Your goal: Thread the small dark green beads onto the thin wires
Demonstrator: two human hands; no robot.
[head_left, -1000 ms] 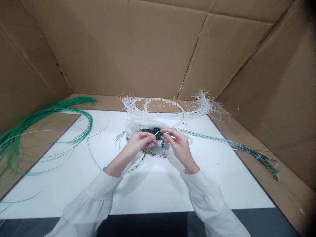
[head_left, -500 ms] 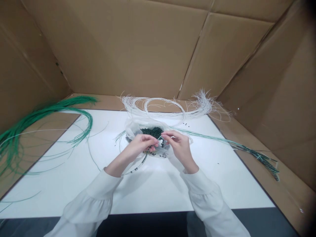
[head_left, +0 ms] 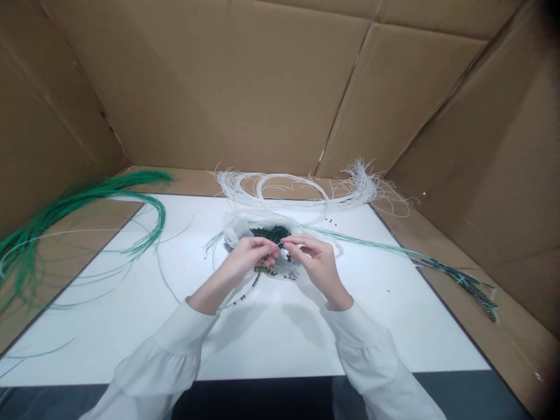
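My left hand (head_left: pixel 255 254) pinches a thin cord strung with small dark beads (head_left: pixel 255 281). The beaded length hangs below the fingers and curves left toward my sleeve. My right hand (head_left: pixel 315 256) is closed in a pinch, its thumb and forefinger at the cord's short free end, close to my left fingertips. What lies between those right fingertips is too small to make out. Both hands are over the front of a clear plastic bag (head_left: pixel 236 226), which is open and holds a heap of dark green beads (head_left: pixel 275 233). The hands partly hide the bag.
A bundle of green cords (head_left: pixel 87 195) lies at the left, and coiled white cords (head_left: pixel 297 201) lie at the back. Beaded green strands (head_left: pixel 464 280) stretch out to the right. Several loose beads (head_left: pixel 331 221) dot the white table (head_left: pixel 271 350). Cardboard walls (head_left: pixel 219 87) surround it.
My right fingertips have moved slightly left, closer to my left fingertips, so less of the cord's end shows between them. My left hand has barely moved.
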